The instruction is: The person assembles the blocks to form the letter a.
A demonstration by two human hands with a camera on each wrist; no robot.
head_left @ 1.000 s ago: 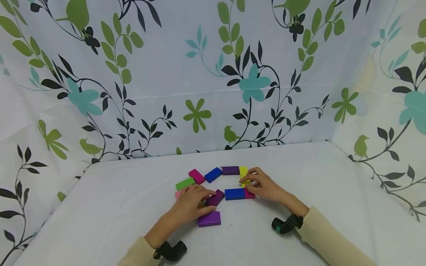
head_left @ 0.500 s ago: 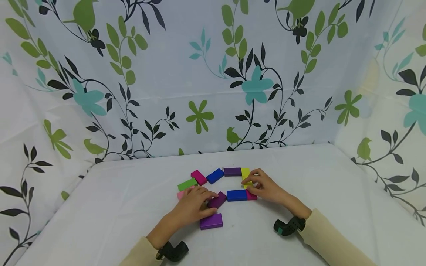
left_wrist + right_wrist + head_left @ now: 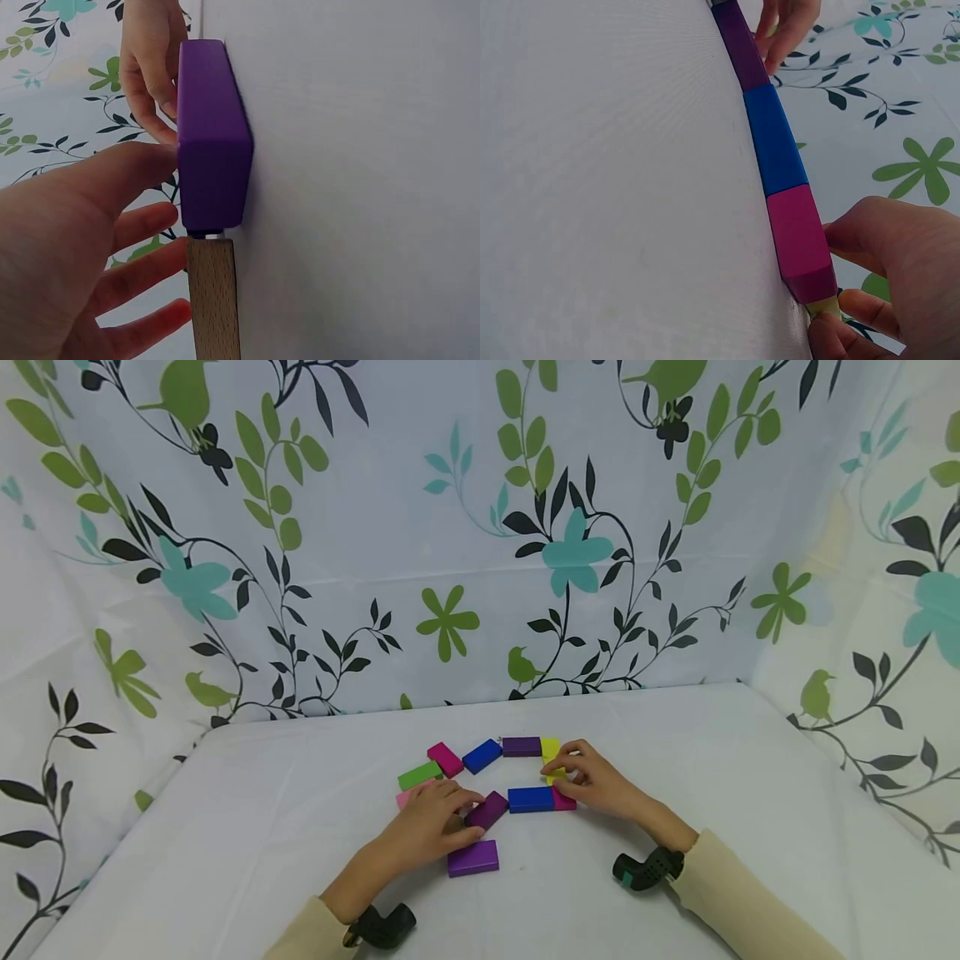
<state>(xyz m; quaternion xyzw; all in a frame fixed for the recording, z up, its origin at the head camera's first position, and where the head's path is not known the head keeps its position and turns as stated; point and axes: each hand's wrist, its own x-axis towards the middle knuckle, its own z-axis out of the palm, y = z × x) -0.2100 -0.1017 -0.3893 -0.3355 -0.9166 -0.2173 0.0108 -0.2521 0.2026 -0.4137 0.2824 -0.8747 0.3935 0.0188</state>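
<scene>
- Coloured rectangular blocks lie on the white cloth-covered surface (image 3: 225,843) in a rough ring, partly hidden by the two hands.
- Far side of the ring, from left to right: a green block (image 3: 420,775), a magenta block (image 3: 445,759), a blue block (image 3: 482,756), a blackish-purple block (image 3: 521,747).
- Near side: a tilted dark purple block (image 3: 487,811), a second blue block (image 3: 530,799) and a second magenta block (image 3: 564,802), placed end to end. A light pink block (image 3: 414,794) and a brown wood-grained block (image 3: 214,300) are close to the left hand.
- Left hand (image 3: 426,827) has its fingers moderately spread, with index finger and thumb about the dark purple block; whether it grips this block, I cannot tell.
- Right hand (image 3: 596,781) pinches a yellow block (image 3: 551,747) with bent fingers, at the ring's right end; the thumb is beside the second magenta block.
- Bright purple block (image 3: 473,858) lies outside the ring, on its near side.
- Step in hand seems to be adjusting the blocks against one another.
- Next move probably calls for small, gentle pushes by both hands, so that neighbouring blocks do not slip out of line.
</scene>
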